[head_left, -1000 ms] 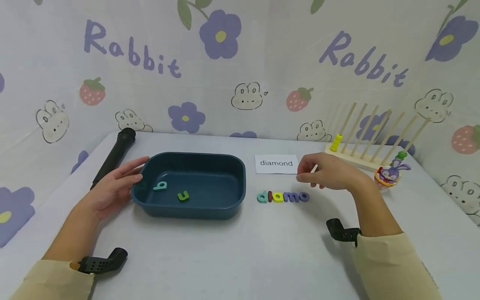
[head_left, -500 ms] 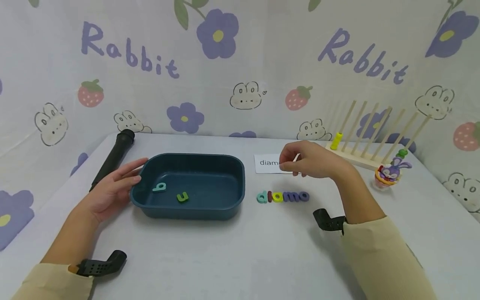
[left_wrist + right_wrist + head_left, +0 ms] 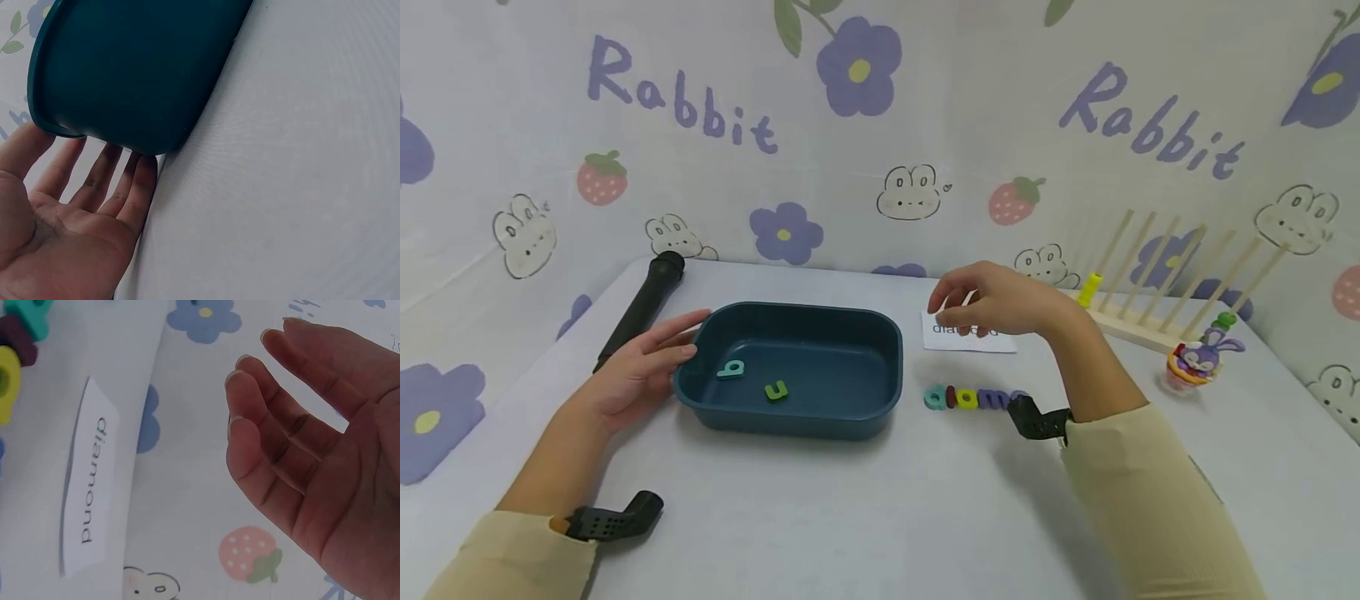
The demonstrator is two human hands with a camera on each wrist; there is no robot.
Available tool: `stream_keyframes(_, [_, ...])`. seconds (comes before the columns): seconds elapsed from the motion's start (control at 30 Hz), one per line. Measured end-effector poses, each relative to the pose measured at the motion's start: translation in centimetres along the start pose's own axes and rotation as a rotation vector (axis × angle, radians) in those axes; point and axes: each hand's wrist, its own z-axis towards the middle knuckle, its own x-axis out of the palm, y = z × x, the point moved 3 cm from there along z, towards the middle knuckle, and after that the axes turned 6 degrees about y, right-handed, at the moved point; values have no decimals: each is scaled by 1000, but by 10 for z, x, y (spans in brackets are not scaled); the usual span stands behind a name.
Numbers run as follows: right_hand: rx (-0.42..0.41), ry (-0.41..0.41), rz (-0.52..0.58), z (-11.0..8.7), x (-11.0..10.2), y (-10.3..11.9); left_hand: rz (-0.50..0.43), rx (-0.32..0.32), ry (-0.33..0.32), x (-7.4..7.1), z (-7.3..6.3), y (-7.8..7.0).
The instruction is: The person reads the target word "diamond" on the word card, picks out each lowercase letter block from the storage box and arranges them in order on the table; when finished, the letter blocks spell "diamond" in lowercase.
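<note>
Head view: at centre left, the left hand (image 3: 643, 367) touches the blue tray (image 3: 790, 423) with straightened fingers; at centre right, the right hand (image 3: 992, 302), slack and empty, hangs over the "diamond" card (image 3: 966, 342). Just lower, the letter row (image 3: 989, 400) runs d-i-a-m plus one part-hidden piece, so spelling seems in hand, and the next move likely calls for pinching the green letter (image 3: 777, 396) lying near the teal letter (image 3: 731, 370) inside the tray.

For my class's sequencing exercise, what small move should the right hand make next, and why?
Probably reach into the tray for the green letter, possibly an n: the card reads "diamond", the letter row seems to stop at "diamo", and the right hand looks empty.
</note>
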Motion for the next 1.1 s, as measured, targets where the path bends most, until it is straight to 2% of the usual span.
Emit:
stream_keyframes(0.4, [-57,102,0,33,-2,31,16,-3,-14,1,-2,2])
stream_keyframes(0.63, [-70,133,12,56,4,46,51,-12,-34,0,0,-1])
stream_keyframes(1.1, [-89,217,-34,101,20,82,34,-3,-45,-1,-1,0])
